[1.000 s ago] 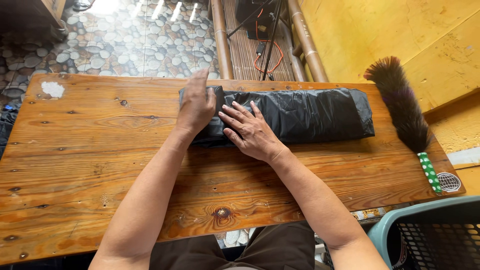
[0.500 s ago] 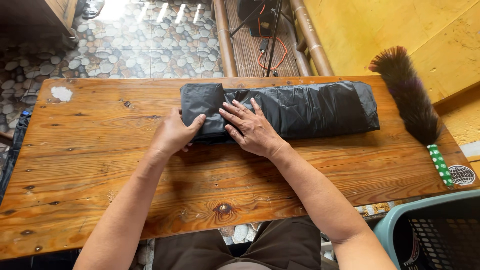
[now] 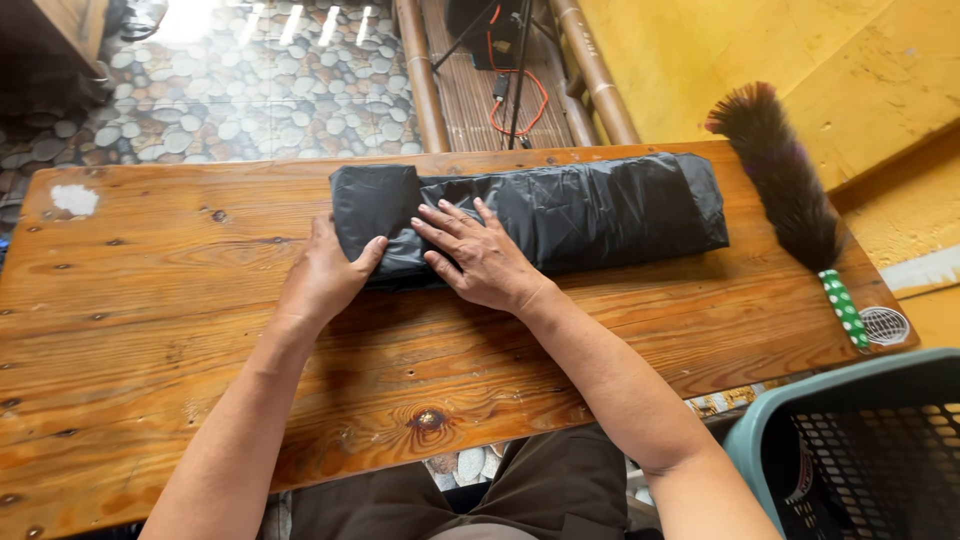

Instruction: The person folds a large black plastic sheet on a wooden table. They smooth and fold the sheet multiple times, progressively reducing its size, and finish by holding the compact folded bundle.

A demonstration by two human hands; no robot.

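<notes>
Now both hands rest flat on a folded black plastic bag [image 3: 560,215] lying across the far side of the wooden tabletop [image 3: 200,330]. Left hand [image 3: 325,275] presses its folded left end, fingers unclenched; right hand [image 3: 480,255] lies spread just beside it. A feather duster [image 3: 785,185] lies at the right.

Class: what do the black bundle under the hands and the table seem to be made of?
Black bundle: apparently thin plastic film, slightly glossy, with fine crinkles and creases. Table: wood, probably varnished; grain, knots and plank seams show, with a soft sheen.
</notes>
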